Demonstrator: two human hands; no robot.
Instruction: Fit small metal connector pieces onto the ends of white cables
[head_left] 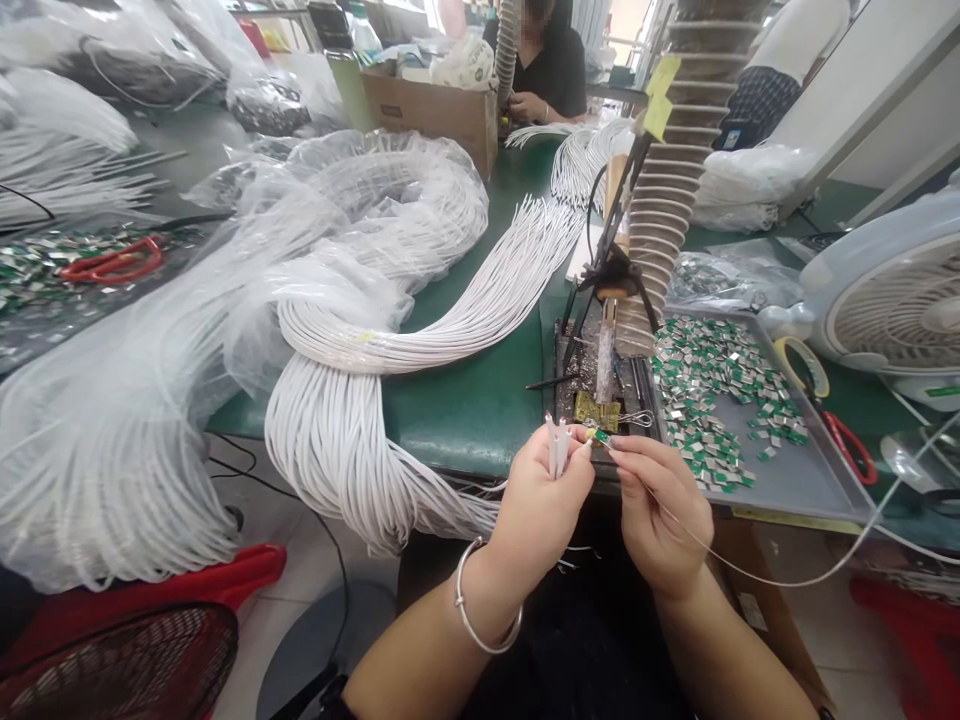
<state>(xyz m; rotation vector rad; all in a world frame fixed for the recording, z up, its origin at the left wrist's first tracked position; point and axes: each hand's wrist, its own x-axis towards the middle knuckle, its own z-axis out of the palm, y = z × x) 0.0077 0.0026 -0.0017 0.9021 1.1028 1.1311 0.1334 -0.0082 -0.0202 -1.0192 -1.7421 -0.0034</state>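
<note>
Your left hand [536, 510] pinched the light, floppy white cable ends [556, 447], best held just behind the tips, at the table's near edge [442, 445]. Your right hand [661, 510] gripped a tiny, slippery green tab [600, 436].

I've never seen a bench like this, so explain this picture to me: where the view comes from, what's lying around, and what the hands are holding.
This view comes from a camera worn on the person's head, looking down at their own two hands. The left hand pinches the ends of a few white cables; the right hand holds a small green-and-silver piece close to them. Across the green table lie big bundles of white cables, partly in clear plastic bags. To the right, a metal tray holds many more small pieces, beside a black stand and a ribbed duct. A co-worker sits beyond.
</note>
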